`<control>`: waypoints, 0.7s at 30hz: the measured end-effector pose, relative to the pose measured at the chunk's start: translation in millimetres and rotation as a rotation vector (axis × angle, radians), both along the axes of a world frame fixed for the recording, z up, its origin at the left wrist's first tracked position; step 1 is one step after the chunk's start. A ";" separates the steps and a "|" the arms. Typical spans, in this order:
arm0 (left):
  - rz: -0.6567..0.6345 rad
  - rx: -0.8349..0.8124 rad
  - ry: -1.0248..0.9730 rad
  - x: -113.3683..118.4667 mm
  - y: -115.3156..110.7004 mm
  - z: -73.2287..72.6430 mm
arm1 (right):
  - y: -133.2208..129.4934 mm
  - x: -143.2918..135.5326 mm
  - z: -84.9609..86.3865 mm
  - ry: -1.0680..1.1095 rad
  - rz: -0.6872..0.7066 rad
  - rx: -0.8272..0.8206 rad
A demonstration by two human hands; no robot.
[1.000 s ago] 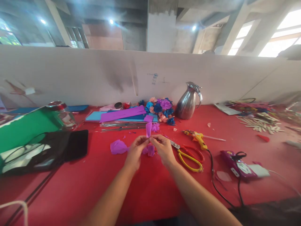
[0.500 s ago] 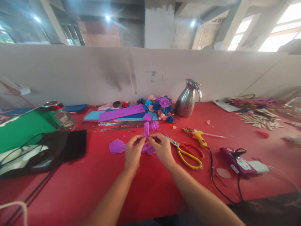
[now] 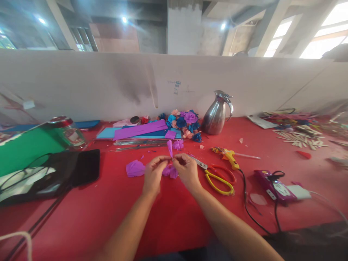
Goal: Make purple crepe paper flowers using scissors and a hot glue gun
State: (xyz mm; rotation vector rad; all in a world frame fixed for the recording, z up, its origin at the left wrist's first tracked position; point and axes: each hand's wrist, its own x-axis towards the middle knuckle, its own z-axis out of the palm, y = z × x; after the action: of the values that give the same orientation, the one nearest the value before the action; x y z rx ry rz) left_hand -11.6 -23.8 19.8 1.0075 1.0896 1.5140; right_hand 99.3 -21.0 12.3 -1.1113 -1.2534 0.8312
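Note:
Between my fingertips stands a narrow purple crepe paper piece point(image 3: 170, 147), upright and pinched at its lower end. My left hand point(image 3: 154, 172) closes on it from the left, thumb against forefinger. From the other side my right hand point(image 3: 185, 168) pinches the same base. Purple paper petals point(image 3: 170, 171) lie on the red table just behind and below my hands. Another purple petal piece point(image 3: 135, 169) rests left of my left hand. Scissors with red and yellow handles point(image 3: 219, 180) lie beside my right hand, their blades partly hidden by it.
Paper flowers point(image 3: 187, 123) and a long purple paper strip point(image 3: 140, 129) are at the back. A steel jug point(image 3: 216, 114) stands by the partition. A yellow glue gun point(image 3: 230, 159) and a purple power strip point(image 3: 277, 186) with cords lie right; a black phone point(image 3: 86, 167) lies left.
The purple paper piece has gone from a broad, flat strip to a narrower shape, gathered at its base. Both hands stay almost in place, fingers shifting slightly.

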 end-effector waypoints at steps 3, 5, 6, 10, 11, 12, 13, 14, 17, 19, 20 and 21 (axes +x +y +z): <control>0.012 -0.066 -0.127 -0.8 3.7 -0.2 | -0.8 -0.6 -0.3 -0.020 0.029 0.004; 0.003 -0.099 -0.155 -0.9 5.5 -1.7 | -1.4 -0.9 -0.7 -0.039 0.026 0.013; -0.009 -0.106 -0.160 -0.9 6.1 -2.5 | -1.7 -0.9 -0.9 -0.049 0.021 0.019; -0.041 -0.122 -0.173 -1.2 6.4 -4.8 | -2.0 -0.7 -1.6 -0.088 -0.011 0.043; -0.044 -0.125 -0.176 -1.4 6.3 -5.1 | -2.0 -0.7 -1.5 -0.100 -0.020 0.048; -0.048 -0.128 -0.179 -1.5 6.2 -5.2 | -2.0 -0.6 -1.4 -0.113 -0.025 0.054; -0.052 -0.130 -0.182 -1.7 6.0 -5.3 | -2.0 -0.5 -1.3 -0.128 -0.029 0.063; -0.057 -0.133 -0.185 -1.7 5.7 -5.2 | -2.0 -0.3 -1.2 -0.146 -0.033 0.075; -0.064 -0.153 -0.188 -1.6 4.4 -3.7 | -2.7 0.8 -1.6 -0.221 -0.052 0.126; -0.065 -0.164 -0.188 -1.1 3.2 -1.9 | -3.5 1.8 -2.7 -0.290 -0.064 0.174; -0.066 -0.164 -0.188 -0.8 2.7 -1.0 | -4.0 2.3 -3.3 -0.327 -0.070 0.199; -0.067 -0.160 -0.185 -0.5 2.2 -0.3 | -4.5 2.7 -3.7 -0.365 -0.077 0.224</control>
State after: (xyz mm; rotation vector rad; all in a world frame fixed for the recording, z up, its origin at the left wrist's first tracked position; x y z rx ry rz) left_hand -12.1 -21.6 19.5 0.7703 1.0176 1.4118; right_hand 102.0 -25.5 8.6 -1.1513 -1.5529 0.4258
